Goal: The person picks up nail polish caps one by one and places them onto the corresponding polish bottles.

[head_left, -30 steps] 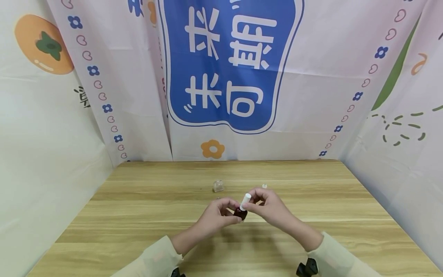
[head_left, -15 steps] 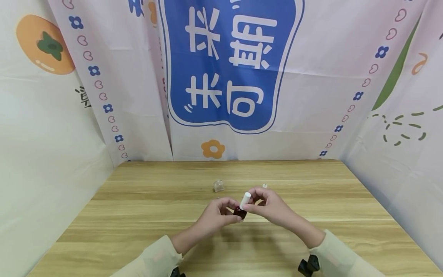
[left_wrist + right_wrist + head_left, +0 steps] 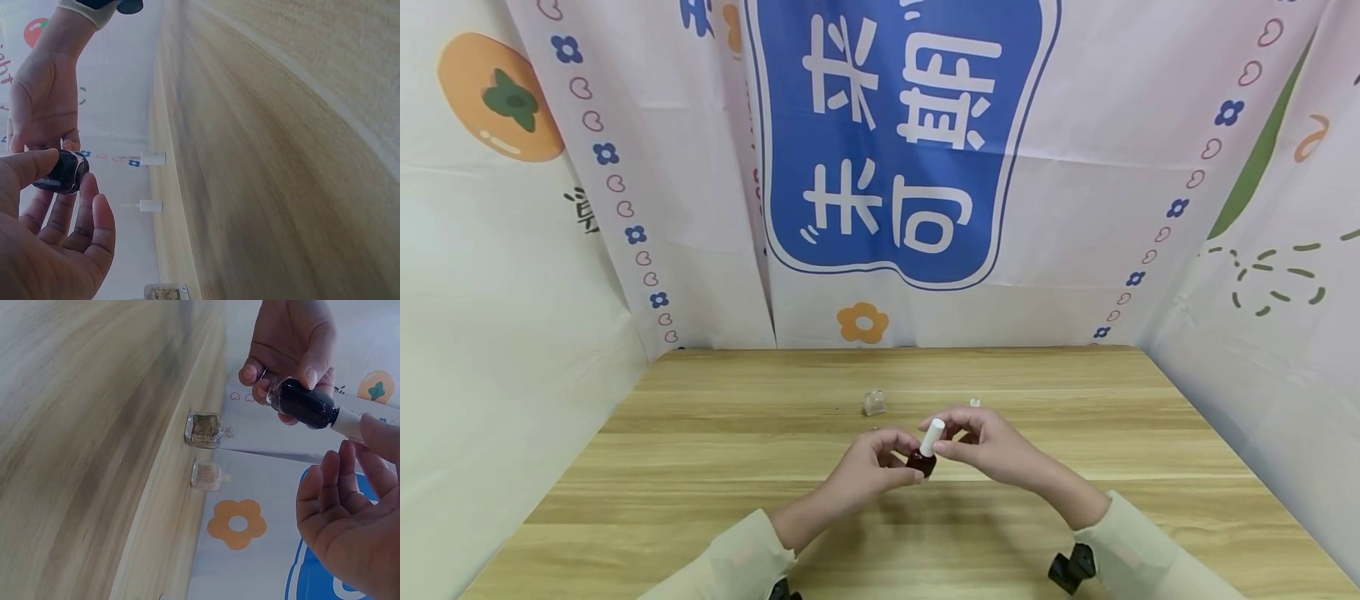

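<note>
In the lower middle of the head view, the left hand [image 3: 868, 468] holds a dark bottle [image 3: 921, 464] above the table [image 3: 700, 467]. Thumb and fingers are drawn in on opposite sides of its glass, so the bottle lies at the fingertips, clear of the palm. In the left wrist view, at the left edge, the outer fingers are loosely bent below it.

The white cap [image 3: 933, 437] sits on the bottle's neck, tilted toward the upper right. The right hand [image 3: 992, 448] has its thumb and fingers narrowed to a pinch on the cap; in the right wrist view, at the right, the thumb covers the cap's end.

Left of centre in the lower half of the left wrist view, two loose caps [image 3: 153, 158] stand on the table. Near the middle of the right wrist view, a glitter bottle [image 3: 205, 430] stands just above a pale bottle [image 3: 206, 476].
</note>
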The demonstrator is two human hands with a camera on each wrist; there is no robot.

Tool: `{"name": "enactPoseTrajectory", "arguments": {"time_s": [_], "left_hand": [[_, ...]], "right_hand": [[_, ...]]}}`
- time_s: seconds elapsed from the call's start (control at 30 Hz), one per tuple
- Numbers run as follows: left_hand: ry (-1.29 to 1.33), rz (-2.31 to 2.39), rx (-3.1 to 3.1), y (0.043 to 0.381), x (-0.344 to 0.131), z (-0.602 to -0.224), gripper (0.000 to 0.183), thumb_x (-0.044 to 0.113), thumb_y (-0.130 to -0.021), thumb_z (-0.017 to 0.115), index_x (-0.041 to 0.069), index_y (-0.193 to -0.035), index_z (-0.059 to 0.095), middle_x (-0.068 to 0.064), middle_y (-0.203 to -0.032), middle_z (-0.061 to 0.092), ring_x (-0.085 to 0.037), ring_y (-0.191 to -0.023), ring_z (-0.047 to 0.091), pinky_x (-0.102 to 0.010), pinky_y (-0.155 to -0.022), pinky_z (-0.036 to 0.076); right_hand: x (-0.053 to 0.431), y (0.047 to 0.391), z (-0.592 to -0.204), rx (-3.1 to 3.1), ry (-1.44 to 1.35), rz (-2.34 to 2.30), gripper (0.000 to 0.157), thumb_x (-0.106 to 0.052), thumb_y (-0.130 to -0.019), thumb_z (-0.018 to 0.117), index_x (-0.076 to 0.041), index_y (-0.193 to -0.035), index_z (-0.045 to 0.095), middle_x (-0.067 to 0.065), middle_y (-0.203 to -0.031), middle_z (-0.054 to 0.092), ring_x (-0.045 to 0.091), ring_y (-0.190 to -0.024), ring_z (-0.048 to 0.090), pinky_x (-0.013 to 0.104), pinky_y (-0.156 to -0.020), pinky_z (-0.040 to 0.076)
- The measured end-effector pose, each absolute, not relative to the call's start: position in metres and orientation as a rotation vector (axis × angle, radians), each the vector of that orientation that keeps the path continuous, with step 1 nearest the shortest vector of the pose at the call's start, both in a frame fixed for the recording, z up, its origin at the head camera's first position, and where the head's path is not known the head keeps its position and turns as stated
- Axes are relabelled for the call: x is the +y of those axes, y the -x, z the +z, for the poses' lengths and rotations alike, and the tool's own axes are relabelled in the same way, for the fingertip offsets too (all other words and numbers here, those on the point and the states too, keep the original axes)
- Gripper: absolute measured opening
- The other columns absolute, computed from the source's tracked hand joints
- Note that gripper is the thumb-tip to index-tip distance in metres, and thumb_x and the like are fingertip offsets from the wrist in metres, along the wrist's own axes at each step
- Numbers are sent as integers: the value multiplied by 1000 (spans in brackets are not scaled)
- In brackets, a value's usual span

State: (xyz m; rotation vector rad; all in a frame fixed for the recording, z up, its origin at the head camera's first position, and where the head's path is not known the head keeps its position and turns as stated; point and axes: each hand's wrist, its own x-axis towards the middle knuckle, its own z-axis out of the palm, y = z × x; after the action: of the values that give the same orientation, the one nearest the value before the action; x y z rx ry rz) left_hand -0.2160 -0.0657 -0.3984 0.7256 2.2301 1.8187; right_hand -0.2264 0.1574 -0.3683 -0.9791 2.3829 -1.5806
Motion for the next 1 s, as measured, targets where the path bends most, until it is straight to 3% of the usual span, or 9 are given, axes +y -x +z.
{"name": "enactPoseTrajectory", "arguments": {"time_s": [0.6,1.0], "left_hand": [[-684,1822,2244,219,-65,-402,26,1,-80,76,1,-104,67,-8,-100,69,-19,-79,66,-28,-68,55],[-687,1837,2247,220,-64,-404,26,0,-80,76,0,-104,67,-9,-100,69,-20,-78,66,-28,-69,55]], "right_hand": [[145,220,-370,2477,736,-1703,15,-14,-88,73,-3,-98,68,6,-86,61,20,-82,57,29,-70,51],[138,216,-379,2556,636,-1764,19,-20,-86,76,-6,-89,63,3,-82,61,19,-79,57,28,-67,51]]}}
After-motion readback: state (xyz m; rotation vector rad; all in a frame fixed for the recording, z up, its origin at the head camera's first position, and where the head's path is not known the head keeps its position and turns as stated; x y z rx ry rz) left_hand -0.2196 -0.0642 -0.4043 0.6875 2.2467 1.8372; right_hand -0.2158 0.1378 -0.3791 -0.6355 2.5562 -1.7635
